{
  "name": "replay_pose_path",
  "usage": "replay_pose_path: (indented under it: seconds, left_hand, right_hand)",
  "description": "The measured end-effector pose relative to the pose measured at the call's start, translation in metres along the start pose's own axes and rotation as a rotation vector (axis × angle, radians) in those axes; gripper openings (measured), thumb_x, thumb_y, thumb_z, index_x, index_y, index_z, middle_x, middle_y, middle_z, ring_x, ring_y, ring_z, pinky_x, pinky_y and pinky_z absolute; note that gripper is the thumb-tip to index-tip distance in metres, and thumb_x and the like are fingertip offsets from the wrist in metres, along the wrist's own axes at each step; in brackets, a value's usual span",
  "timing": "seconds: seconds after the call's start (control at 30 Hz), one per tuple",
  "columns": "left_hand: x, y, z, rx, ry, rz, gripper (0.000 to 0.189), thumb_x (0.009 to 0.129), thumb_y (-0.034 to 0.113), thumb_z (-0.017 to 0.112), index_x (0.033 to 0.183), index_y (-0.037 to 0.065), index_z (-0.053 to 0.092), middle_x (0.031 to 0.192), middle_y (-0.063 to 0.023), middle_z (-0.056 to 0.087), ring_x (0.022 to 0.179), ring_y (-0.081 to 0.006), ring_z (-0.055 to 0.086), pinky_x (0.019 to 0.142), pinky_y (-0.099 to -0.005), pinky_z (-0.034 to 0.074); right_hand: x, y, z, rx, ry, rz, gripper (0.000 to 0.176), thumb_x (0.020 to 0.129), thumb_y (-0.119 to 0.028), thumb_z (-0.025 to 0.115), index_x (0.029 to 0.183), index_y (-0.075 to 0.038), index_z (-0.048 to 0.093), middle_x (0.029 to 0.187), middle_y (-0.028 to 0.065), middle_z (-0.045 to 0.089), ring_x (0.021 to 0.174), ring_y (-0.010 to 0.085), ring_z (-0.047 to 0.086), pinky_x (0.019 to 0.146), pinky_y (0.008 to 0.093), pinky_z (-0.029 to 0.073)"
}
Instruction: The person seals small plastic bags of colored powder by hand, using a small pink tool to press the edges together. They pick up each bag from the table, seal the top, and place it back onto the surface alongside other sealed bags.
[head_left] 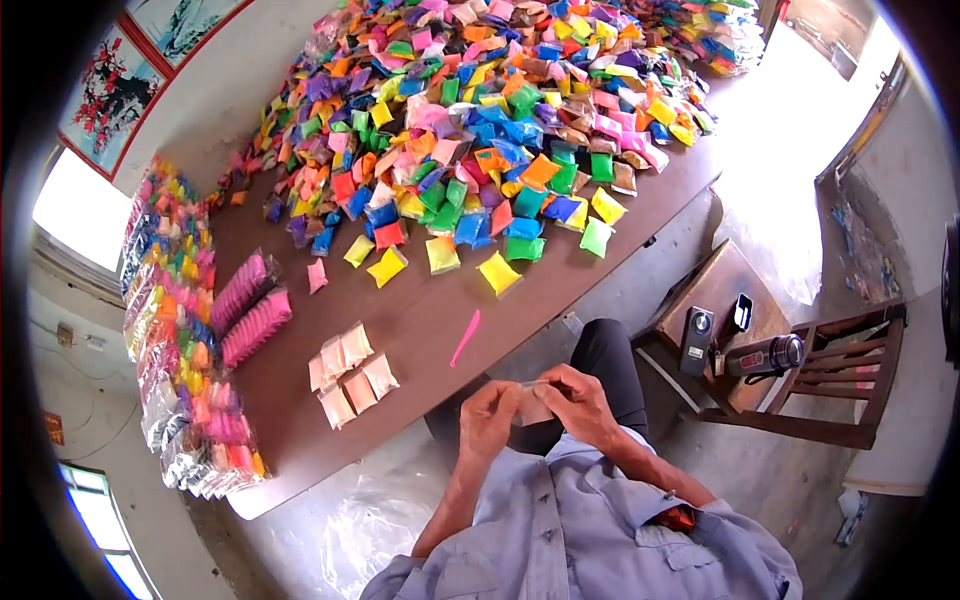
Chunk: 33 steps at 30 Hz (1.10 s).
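Over my lap, at the table's near edge, both hands pinch a small clear packet with peach-coloured filling (532,409). My left hand (487,418) grips its left side with thumb and fingertips. At the upper right of the packet, my right hand (580,402) is closed on it, hiding part of it. On the table to the left lie several similar peach packets (352,378) in two short rows. A thin pink plastic strip (465,338) rests between those packets and my hands.
A large heap of colourful small packets (470,130) covers the far part of the brown table (300,375). Two pink packet stacks (250,310) and filled clear bags (185,340) line the left. To the right, a wooden chair (850,380) stands beside a stool holding a phone (697,338) and a flask (765,355).
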<state>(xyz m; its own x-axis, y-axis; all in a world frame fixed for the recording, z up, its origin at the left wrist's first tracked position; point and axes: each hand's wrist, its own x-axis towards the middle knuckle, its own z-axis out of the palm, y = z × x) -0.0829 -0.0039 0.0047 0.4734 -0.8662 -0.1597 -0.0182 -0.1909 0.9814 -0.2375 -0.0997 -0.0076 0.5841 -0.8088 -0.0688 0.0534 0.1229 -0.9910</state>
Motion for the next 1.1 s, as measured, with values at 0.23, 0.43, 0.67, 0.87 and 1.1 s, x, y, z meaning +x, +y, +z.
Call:
replay_pose_path:
  seconds: [0.23, 0.43, 0.67, 0.87, 1.1]
  left_hand:
    - [0.001, -0.004, 0.009, -0.176, -0.037, -0.075, 0.021, 0.103, 0.019, 0.068, 0.099, -0.001, 0.072, 0.083, 0.0018, 0.067, 0.077, -0.0037, 0.057, 0.068, -0.0229, 0.048]
    - [0.000, -0.001, 0.010, -0.014, -0.040, -0.065, 0.021, 0.102, 0.020, 0.070, 0.099, -0.001, 0.073, 0.080, 0.0021, 0.066, 0.073, -0.0040, 0.057, 0.064, -0.0229, 0.048]
    - [-0.002, 0.001, 0.012, 0.066, -0.040, -0.013, 0.021, 0.102, 0.020, 0.071, 0.100, -0.001, 0.073, 0.081, 0.0012, 0.067, 0.075, -0.0047, 0.059, 0.065, -0.0242, 0.049]
    - [-0.006, -0.002, 0.019, -0.029, -0.055, -0.091, 0.025, 0.103, 0.023, 0.069, 0.106, -0.001, 0.074, 0.082, -0.0024, 0.070, 0.081, -0.0067, 0.062, 0.068, -0.0267, 0.051]
    - [-0.005, 0.001, 0.017, 0.194, -0.064, 0.067, 0.034, 0.104, 0.031, 0.069, 0.113, -0.002, 0.072, 0.083, -0.0115, 0.072, 0.078, -0.0099, 0.063, 0.068, -0.0303, 0.052]
  right_hand:
    - [-0.001, 0.005, -0.002, 0.064, 0.056, 0.056, 0.013, 0.101, -0.009, 0.066, 0.099, 0.002, 0.071, 0.085, 0.0020, 0.065, 0.080, 0.0052, 0.058, 0.067, 0.0237, 0.049]
    - [-0.002, 0.007, -0.001, -0.073, 0.048, -0.014, 0.014, 0.101, -0.011, 0.068, 0.096, 0.002, 0.070, 0.087, 0.0016, 0.065, 0.077, 0.0061, 0.058, 0.064, 0.0244, 0.048]
    - [-0.003, 0.007, 0.000, -0.080, 0.058, -0.011, 0.013, 0.101, -0.011, 0.067, 0.099, 0.001, 0.071, 0.087, 0.0025, 0.066, 0.078, 0.0081, 0.060, 0.067, 0.0250, 0.050]
    - [-0.002, 0.009, 0.001, -0.073, 0.121, -0.007, 0.014, 0.101, -0.013, 0.067, 0.100, 0.001, 0.071, 0.085, 0.0027, 0.066, 0.078, 0.0082, 0.060, 0.067, 0.0257, 0.050]
    - [-0.005, 0.017, 0.005, 0.040, 0.092, 0.021, 0.021, 0.106, -0.017, 0.062, 0.100, 0.001, 0.070, 0.084, -0.0015, 0.063, 0.077, 0.0061, 0.056, 0.065, 0.0243, 0.048]
